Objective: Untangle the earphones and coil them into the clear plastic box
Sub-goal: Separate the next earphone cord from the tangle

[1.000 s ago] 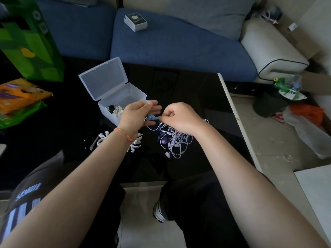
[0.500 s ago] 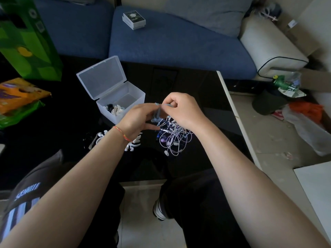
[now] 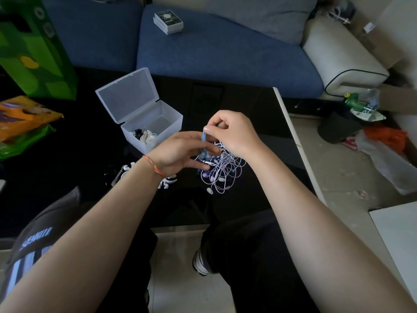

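1. Right hand, raised over the black tabletop: thumb and forefinger pinch a pale blue cable at its top.
2. Left hand, just left of it: fingers loosely spread, touching the same cable lower down.
3. Tangled earphones, white and lilac, hang below both hands, at the tabletop's near middle.
4. Clear plastic box, lid up, stands far left of the hands; a few coiled earphones lie inside.
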A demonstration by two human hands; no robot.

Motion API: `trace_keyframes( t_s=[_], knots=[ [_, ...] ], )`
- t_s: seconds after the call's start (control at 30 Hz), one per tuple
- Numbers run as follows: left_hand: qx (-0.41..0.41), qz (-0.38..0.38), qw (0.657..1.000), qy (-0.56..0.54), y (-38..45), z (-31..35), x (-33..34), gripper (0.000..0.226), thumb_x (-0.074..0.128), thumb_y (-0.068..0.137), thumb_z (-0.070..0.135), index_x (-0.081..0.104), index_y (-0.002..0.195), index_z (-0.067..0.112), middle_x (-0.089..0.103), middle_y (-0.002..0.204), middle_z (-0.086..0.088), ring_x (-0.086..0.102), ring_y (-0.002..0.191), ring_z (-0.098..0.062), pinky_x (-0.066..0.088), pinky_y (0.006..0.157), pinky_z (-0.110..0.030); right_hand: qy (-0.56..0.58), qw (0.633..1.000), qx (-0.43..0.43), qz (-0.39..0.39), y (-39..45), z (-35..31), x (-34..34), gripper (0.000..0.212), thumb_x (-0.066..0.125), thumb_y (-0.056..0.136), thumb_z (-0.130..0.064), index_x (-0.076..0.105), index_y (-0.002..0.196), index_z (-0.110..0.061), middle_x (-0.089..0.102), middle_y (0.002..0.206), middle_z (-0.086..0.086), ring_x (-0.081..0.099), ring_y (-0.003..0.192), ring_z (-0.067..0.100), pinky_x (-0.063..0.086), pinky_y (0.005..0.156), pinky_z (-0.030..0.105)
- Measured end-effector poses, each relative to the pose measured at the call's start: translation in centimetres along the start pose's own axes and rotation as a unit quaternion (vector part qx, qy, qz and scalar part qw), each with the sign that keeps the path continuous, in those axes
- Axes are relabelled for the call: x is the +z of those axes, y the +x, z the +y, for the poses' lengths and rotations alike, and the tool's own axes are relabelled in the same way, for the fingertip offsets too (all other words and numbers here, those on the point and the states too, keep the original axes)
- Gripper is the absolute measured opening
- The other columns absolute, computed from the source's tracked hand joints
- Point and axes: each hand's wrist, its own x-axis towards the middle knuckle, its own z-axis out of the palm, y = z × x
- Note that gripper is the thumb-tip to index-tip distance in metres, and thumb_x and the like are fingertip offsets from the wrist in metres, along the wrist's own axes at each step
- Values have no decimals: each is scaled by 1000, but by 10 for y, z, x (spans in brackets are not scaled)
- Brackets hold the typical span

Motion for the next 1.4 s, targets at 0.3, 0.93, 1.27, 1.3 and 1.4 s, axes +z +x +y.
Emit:
trace_keyframes(
  t_s=[0.3, 0.93, 1.27, 1.3, 1.4],
  knots=[
    [9, -12, 960, -278, -4, 16, 4, 31, 49, 90, 27, 78, 88, 16, 75, 95, 0, 73, 88, -14, 53, 49, -19, 109, 984, 85, -116, -1, 2, -2, 20, 52, 102, -15, 72, 103, -16, 71, 91, 13, 64, 69, 23, 55, 71, 35],
    [77, 189, 902, -381, 6, 8, -20, 29, 36, 107, 24, 60, 104, 9, 77, 90, 1, 74, 89, -13, 50, 52, -14, 208, 948, 114, -213, -7, -3, 8, 23, 42, 105, -4, 64, 111, -2, 58, 66, 3, 67, 72, 19, 61, 77, 34],
    [77, 198, 948, -237, 9, 3, -19, 29, 34, 108, 26, 60, 109, 12, 76, 94, 2, 73, 95, -13, 52, 57, -17, 133, 951, 137, -242, -11, -12, 0, 25, 47, 100, -15, 72, 104, -12, 32, 54, -2, 25, 44, 11, 33, 43, 26],
    [78, 194, 957, -201, 9, 2, -17, 30, 34, 108, 26, 60, 111, 12, 76, 98, 1, 72, 98, -15, 54, 59, -19, 110, 954, 129, -248, -11, -13, 0, 25, 48, 99, -17, 73, 99, -15, 33, 54, -2, 27, 44, 12, 34, 44, 26],
    [59, 182, 979, -71, 6, 2, -10, 31, 36, 107, 25, 61, 113, 8, 76, 99, -4, 74, 84, -17, 56, 58, -25, 56, 957, 110, -261, -12, -13, 2, 33, 50, 97, -21, 72, 73, -26, 36, 54, 1, 33, 43, 15, 37, 47, 30]
  ],
)
